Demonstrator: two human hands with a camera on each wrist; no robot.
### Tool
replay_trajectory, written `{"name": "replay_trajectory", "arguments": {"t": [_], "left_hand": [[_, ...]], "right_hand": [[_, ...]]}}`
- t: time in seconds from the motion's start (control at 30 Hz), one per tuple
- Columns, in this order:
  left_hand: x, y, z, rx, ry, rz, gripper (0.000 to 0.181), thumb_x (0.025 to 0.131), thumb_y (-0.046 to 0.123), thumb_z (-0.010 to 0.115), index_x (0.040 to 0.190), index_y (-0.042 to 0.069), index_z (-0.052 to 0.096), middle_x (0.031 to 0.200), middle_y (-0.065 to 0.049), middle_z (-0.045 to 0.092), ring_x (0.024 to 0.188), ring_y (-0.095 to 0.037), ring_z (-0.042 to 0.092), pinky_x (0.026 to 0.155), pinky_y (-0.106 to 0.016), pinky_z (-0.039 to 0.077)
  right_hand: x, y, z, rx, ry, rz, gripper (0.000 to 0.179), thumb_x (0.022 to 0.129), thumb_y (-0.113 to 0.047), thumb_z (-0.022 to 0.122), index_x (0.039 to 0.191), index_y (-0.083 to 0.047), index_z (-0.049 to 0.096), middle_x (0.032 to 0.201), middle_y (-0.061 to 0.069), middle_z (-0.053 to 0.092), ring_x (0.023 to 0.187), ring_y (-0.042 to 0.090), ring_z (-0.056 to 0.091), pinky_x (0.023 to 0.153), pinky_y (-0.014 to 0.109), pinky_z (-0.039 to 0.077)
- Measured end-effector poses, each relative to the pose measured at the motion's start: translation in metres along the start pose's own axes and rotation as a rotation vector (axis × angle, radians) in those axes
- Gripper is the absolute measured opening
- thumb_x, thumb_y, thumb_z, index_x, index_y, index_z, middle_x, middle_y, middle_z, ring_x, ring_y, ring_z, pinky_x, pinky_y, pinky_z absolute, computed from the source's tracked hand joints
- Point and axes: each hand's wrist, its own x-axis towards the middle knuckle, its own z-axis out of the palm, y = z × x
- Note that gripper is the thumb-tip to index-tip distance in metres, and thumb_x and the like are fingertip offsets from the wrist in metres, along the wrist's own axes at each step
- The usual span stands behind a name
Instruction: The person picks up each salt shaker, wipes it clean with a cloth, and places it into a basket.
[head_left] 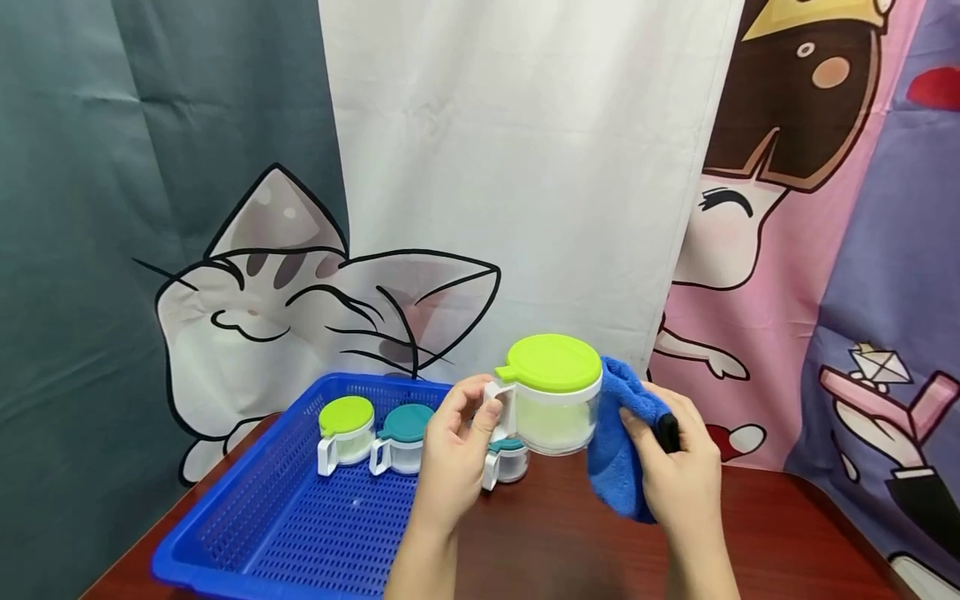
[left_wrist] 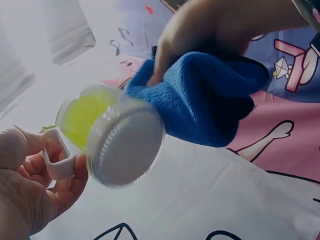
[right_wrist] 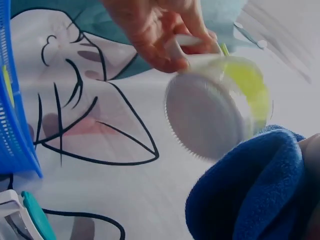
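A clear seasoning jar [head_left: 557, 421] with a lime-green lid and white handle is held up above the table, upright in the head view. My left hand [head_left: 459, 446] grips it by the handle, fingers curled through the loop in the left wrist view. My right hand [head_left: 681, 467] holds a bunched blue cloth [head_left: 618, 450] against the jar's right side. In the left wrist view the jar's ribbed base [left_wrist: 127, 147] faces the camera, the cloth [left_wrist: 200, 100] touching its side. Most of my right fingers are hidden behind the cloth.
A blue plastic basket [head_left: 225, 500] stands on the left of the brown table [head_left: 555, 542]. Inside it are a green-lidded jar [head_left: 347, 429] and a teal-lidded jar [head_left: 406, 437]. Another teal-lidded jar [head_left: 512, 461] stands on the table behind my left hand. A printed curtain [head_left: 525, 167] hangs behind.
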Motion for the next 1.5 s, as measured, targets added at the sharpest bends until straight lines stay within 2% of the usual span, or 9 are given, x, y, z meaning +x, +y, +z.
{"name": "replay_trajectory", "arguments": {"t": [0.17, 0.37, 0.57, 0.7, 0.8, 0.97, 1.13, 1.37, 1.5], "left_hand": [[0.001, -0.001, 0.001, 0.021, 0.001, -0.046, 0.022, 0.096, 0.004, 0.047, 0.112, -0.010, 0.049, 0.109, -0.018, 0.054, 0.099, -0.020, 0.054, 0.084, -0.026, 0.046], [0.001, -0.005, 0.003, 0.053, 0.078, -0.087, 0.025, 0.100, 0.012, 0.037, 0.116, -0.007, 0.043, 0.113, -0.015, 0.051, 0.106, -0.023, 0.048, 0.090, -0.031, 0.041], [0.001, -0.007, 0.004, 0.158, 0.147, -0.014, 0.023, 0.102, 0.016, 0.032, 0.111, -0.003, 0.040, 0.107, -0.013, 0.049, 0.103, -0.023, 0.047, 0.088, -0.035, 0.039], [0.002, -0.012, 0.001, 0.257, 0.246, 0.020, 0.022, 0.102, 0.016, 0.031, 0.106, -0.002, 0.042, 0.095, -0.010, 0.051, 0.094, -0.022, 0.049, 0.082, -0.032, 0.040], [0.003, -0.015, -0.003, 0.267, 0.299, 0.030, 0.025, 0.102, 0.018, 0.030, 0.103, -0.003, 0.044, 0.090, -0.008, 0.049, 0.091, -0.021, 0.047, 0.078, -0.030, 0.039], [0.005, -0.015, -0.003, 0.206, 0.256, 0.014, 0.029, 0.102, 0.021, 0.028, 0.098, -0.004, 0.042, 0.086, -0.005, 0.044, 0.088, -0.019, 0.045, 0.076, -0.027, 0.038], [0.005, -0.016, -0.001, 0.273, 0.212, -0.033, 0.026, 0.102, 0.020, 0.029, 0.094, 0.000, 0.042, 0.077, -0.004, 0.040, 0.080, -0.018, 0.043, 0.070, -0.028, 0.037], [0.005, -0.019, -0.004, 0.443, 0.312, 0.066, 0.023, 0.102, 0.017, 0.031, 0.094, 0.001, 0.044, 0.071, -0.003, 0.043, 0.070, -0.018, 0.044, 0.063, -0.031, 0.038], [0.005, -0.017, -0.004, 0.458, 0.341, 0.084, 0.023, 0.102, 0.018, 0.030, 0.095, 0.000, 0.044, 0.074, -0.006, 0.045, 0.073, -0.019, 0.045, 0.065, -0.033, 0.039]], "right_hand": [[0.002, 0.000, 0.001, 0.004, -0.050, 0.054, 0.026, 0.082, -0.005, 0.070, 0.107, -0.009, 0.068, 0.102, -0.006, 0.061, 0.090, 0.007, 0.056, 0.076, 0.012, 0.043], [-0.003, -0.004, 0.009, 0.047, -0.097, 0.031, 0.023, 0.081, -0.005, 0.070, 0.103, -0.008, 0.069, 0.102, -0.001, 0.061, 0.092, 0.010, 0.056, 0.076, 0.014, 0.044], [-0.009, -0.013, 0.012, 0.060, -0.101, 0.015, 0.022, 0.081, -0.004, 0.071, 0.102, -0.008, 0.069, 0.102, -0.002, 0.061, 0.093, 0.011, 0.056, 0.077, 0.015, 0.044], [-0.014, -0.023, 0.009, 0.067, -0.107, -0.002, 0.023, 0.080, -0.002, 0.071, 0.102, -0.010, 0.069, 0.101, -0.003, 0.061, 0.092, 0.012, 0.057, 0.077, 0.014, 0.045], [-0.018, -0.029, 0.007, 0.093, -0.116, -0.025, 0.026, 0.079, 0.000, 0.070, 0.103, -0.011, 0.069, 0.102, -0.001, 0.062, 0.092, 0.013, 0.057, 0.077, 0.015, 0.045], [-0.017, -0.029, 0.006, 0.127, -0.101, -0.082, 0.028, 0.078, 0.006, 0.069, 0.104, -0.005, 0.068, 0.102, 0.006, 0.062, 0.092, 0.013, 0.057, 0.076, 0.015, 0.046], [-0.013, -0.023, 0.005, 0.128, -0.087, -0.075, 0.025, 0.079, 0.006, 0.068, 0.103, -0.002, 0.067, 0.101, 0.008, 0.062, 0.090, 0.012, 0.058, 0.076, 0.014, 0.045], [-0.019, -0.030, 0.014, 0.030, -0.050, -0.175, 0.033, 0.071, 0.006, 0.076, 0.101, -0.008, 0.071, 0.096, 0.004, 0.061, 0.087, 0.009, 0.056, 0.078, 0.012, 0.043], [-0.025, -0.036, 0.019, -0.058, -0.001, -0.229, 0.038, 0.065, 0.007, 0.078, 0.100, -0.006, 0.071, 0.092, 0.004, 0.059, 0.086, 0.009, 0.054, 0.079, 0.010, 0.041]]}}
